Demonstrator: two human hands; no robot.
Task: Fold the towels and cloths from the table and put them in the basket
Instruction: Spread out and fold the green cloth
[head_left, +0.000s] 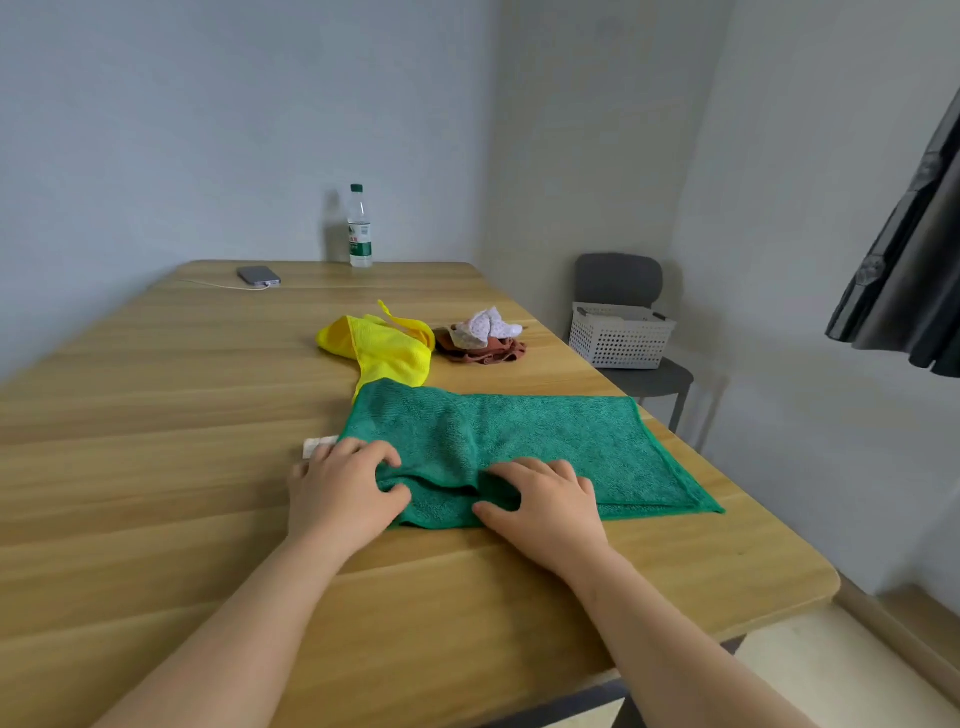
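A green towel (550, 441) lies folded flat on the wooden table (156, 415), with its near left part bunched. My left hand (343, 493) grips the towel's near left corner, thumb and fingers curled into the fabric. My right hand (545, 504) pinches the bunched near edge beside it. Behind the towel lies a crumpled yellow cloth (384, 345). To its right sits a small heap with a white patterned cloth (488, 327) on a brown cloth (483, 351). The white perforated basket (618, 335) stands on a grey chair past the table's right edge.
A water bottle (359, 228) stands at the table's far edge, with a phone (258, 275) on a cable to its left. A small white object (317, 446) peeks out by my left hand. A dark curtain (909, 270) hangs at the right.
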